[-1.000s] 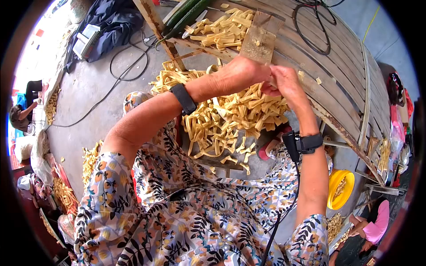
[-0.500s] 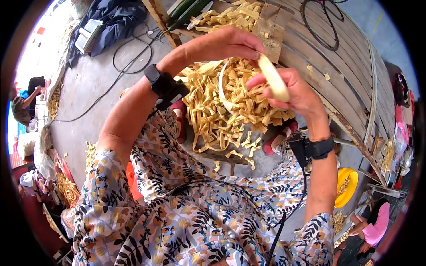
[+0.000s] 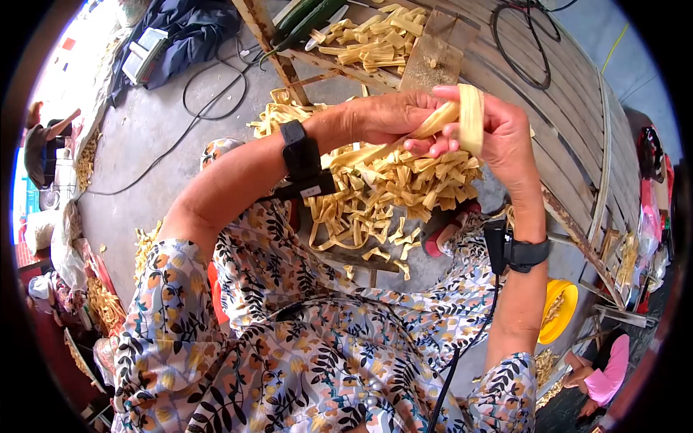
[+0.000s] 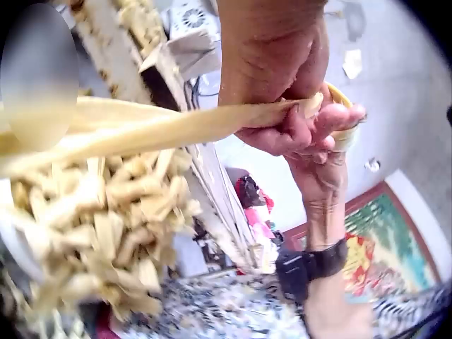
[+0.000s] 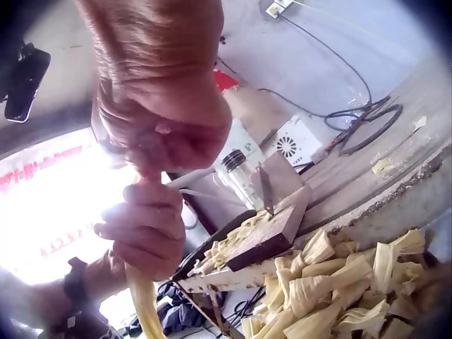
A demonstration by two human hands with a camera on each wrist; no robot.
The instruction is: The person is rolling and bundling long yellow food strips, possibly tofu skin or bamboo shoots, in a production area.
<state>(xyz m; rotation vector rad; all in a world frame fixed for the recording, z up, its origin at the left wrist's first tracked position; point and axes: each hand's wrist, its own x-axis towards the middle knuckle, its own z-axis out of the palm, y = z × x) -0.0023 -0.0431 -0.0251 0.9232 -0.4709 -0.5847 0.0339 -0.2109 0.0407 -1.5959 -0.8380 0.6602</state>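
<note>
Long pale-yellow strip [image 3: 437,119], one end in a loop [image 3: 471,124], tail [image 3: 367,154] above a pile of knotted pieces [image 3: 426,180].

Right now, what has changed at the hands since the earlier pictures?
The left hand has come nearer the body, its grip now closed round the strip, which loops over the right hand's fingers. The right hand has shifted slightly outward. The pile, cucumbers and bucket stay put.

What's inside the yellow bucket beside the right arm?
The head view shows some pale yellowish pieces inside the yellow bucket. The right forearm covers part of one side, and whatever lies beneath the visible pieces can't be seen.
</note>
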